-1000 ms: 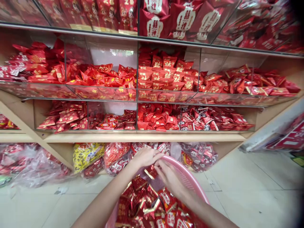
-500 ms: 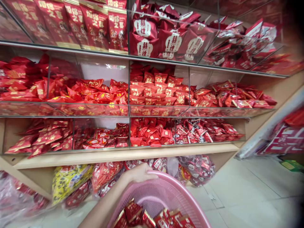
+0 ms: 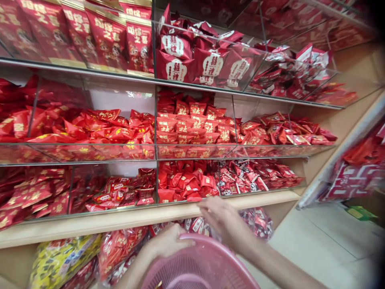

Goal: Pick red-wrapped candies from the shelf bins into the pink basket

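My left hand [image 3: 173,241] is closed on the far rim of a pink plastic basket [image 3: 237,263] with mesh-like sides. Only a sliver of a wrapped piece shows in the basket at the bottom edge of the view. Above the basket's right side, my right hand [image 3: 221,218] reaches forward to the front edge of the lowest shelf, its fingers stretched out, slightly blurred, with nothing visible in them. Just beyond its fingertips lie small red packets [image 3: 189,182] with gold print, in a bin on that shelf.
Clear-fronted shelves hold red packets, among them stacked packets [image 3: 197,124] in the middle row and large upright bags [image 3: 106,38] at top left. Below the wooden ledge [image 3: 90,222] lie a yellow bag [image 3: 64,261] and a red bag [image 3: 122,251]. Tiled floor [image 3: 315,233] shows at right.
My right hand has come into view and reached up to the lowest shelf. The view has shifted, so the red packets in the basket are now mostly out of frame. My left hand keeps the rim.
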Demonstrator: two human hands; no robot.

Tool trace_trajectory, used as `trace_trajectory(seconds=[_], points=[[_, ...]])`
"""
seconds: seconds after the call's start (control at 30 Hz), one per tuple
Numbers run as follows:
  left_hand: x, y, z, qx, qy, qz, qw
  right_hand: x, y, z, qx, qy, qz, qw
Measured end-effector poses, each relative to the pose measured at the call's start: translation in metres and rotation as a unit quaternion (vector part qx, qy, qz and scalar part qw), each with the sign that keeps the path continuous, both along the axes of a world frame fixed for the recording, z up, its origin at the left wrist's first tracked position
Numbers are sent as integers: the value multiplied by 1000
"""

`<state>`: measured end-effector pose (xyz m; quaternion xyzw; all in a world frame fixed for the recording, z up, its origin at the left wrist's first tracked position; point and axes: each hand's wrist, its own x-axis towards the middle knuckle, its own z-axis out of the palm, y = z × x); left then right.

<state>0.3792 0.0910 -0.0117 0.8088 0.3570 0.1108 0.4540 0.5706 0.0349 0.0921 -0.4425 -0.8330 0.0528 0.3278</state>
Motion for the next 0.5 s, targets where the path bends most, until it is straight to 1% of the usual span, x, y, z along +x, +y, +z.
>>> trace_trajectory(seconds=[0.07, 0.1, 0.17, 0.23, 0.27, 0.37, 0.4, 0.5], points=[[-1, -1, 1, 8, 13, 11, 1000, 11, 28, 18, 33, -24, -15, 999], [-2, -1, 1, 12, 14, 14, 1000, 11, 41, 25, 40, -32, -22, 998], [-3, -2, 1, 18, 10, 17, 1000, 3, 62, 34, 40, -42, -39, 998], [-3, -2, -1, 24, 3, 17, 1000, -12, 78, 37, 26, -44, -79, 996], [-4, -1, -2, 26, 1, 17, 1000, -21, 84, 38, 12, -45, -111, 993], [-4, -2, -4, 28, 5, 20, 999, -43, 98, 37, -46, -34, -220, 974], [-4, -2, -4, 28, 8, 23, 999, -48, 102, 37, -60, -29, -245, 967], [-4, -3, -2, 31, 14, 32, 999, -57, 113, 36, -82, -11, -274, 958]])
